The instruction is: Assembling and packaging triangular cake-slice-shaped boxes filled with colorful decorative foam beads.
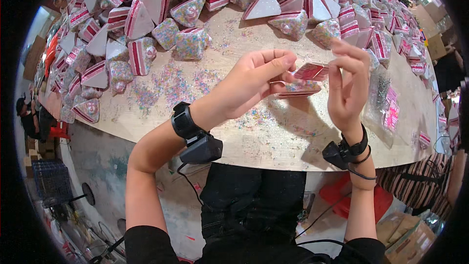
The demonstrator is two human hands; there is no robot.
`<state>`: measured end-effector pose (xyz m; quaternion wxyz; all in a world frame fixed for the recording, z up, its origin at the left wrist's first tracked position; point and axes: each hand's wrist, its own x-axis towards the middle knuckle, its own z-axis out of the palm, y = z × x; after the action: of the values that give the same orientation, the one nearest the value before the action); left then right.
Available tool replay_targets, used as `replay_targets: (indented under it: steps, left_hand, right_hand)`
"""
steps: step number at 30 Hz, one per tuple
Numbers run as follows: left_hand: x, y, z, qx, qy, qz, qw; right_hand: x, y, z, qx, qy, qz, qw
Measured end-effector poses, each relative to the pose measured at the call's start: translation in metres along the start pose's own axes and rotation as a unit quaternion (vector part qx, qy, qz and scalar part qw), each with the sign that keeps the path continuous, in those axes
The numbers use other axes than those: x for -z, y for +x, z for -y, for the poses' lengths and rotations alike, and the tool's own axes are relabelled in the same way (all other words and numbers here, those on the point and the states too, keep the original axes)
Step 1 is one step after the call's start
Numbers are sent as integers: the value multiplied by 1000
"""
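Note:
A small red-and-white card or tag point(311, 71) is held above the table between my two hands. My left hand point(256, 80) is closed, with its thumb and finger pinching the card's left end. On the other side my right hand point(348, 85) has its fingers curled, thumb and fingertips at the card's right edge. Just under the card is an imitation cake slice point(300, 88) with a sprinkled top and red layers. My left fingers partly hide it, and whether they touch it cannot be made out.
Heaps of imitation cake slices point(139, 19) cover the far and left parts of the wooden table point(234, 146). Loose sprinkles point(181, 85) are scattered across it. Right of my right hand lies a clear plastic bag with pink tags point(391, 110). Another person's striped clothing point(415, 178) shows at right.

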<state>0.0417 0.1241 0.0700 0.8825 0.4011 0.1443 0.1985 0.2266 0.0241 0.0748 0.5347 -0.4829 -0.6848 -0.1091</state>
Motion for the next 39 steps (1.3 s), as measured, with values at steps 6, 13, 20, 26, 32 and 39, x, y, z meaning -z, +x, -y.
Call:
replay_targets:
  steps: [6, 13, 20, 26, 32, 39]
  left_hand:
    - [1, 0, -1, -34, 53, 15, 998]
    - [-8, -5, -5, -83, 148, 17, 985]
    - [-11, -4, 1, -78, 153, 45, 984]
    - [-10, -6, 4, -109, 163, 30, 980]
    - [-12, -7, 4, -95, 154, 13, 983]
    - [-8, -4, 6, -106, 123, 20, 986]
  right_hand:
    - [5, 2, -7, -66, 70, -28, 995]
    - [0, 3, 8, 2, -44, 39, 998]
    - [-17, -14, 17, -102, 33, 17, 994]
    - [-29, -21, 24, -268, 192, -57, 942]
    - [-20, -17, 26, -211, 177, -107, 955]
    - [-17, -14, 23, -148, 76, -109, 980]
